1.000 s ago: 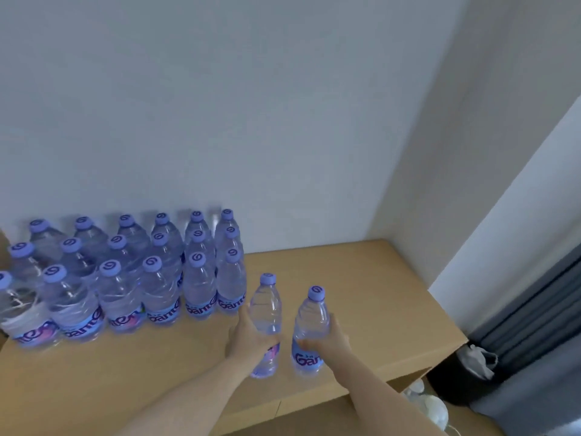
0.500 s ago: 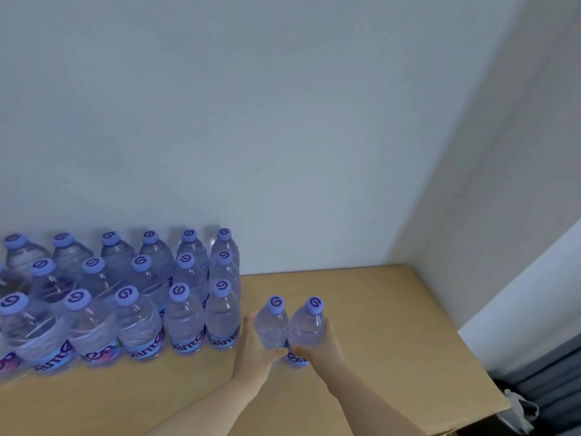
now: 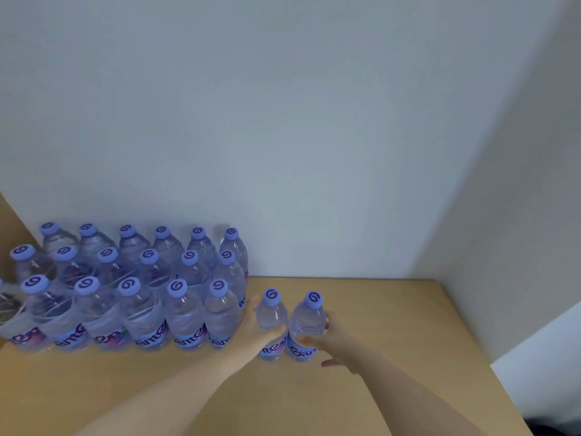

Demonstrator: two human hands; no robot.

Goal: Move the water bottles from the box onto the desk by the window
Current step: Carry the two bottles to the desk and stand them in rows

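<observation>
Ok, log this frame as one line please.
stage: placing | left hand: holds left bottle | right hand: holds right bottle | both upright on desk, beside bottle block

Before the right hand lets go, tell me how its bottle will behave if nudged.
The bottle in the right hand looks full, so probably heavy for its size. Tall on a narrow base, it may tip rather than slide. On its side, the round body would likely roll across the desk.

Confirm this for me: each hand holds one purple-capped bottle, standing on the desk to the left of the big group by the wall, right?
Not quite. The head view shows the left hand and right hand holding the two bottles to the right of the big group, not the left. They do stand on the desk.
</observation>
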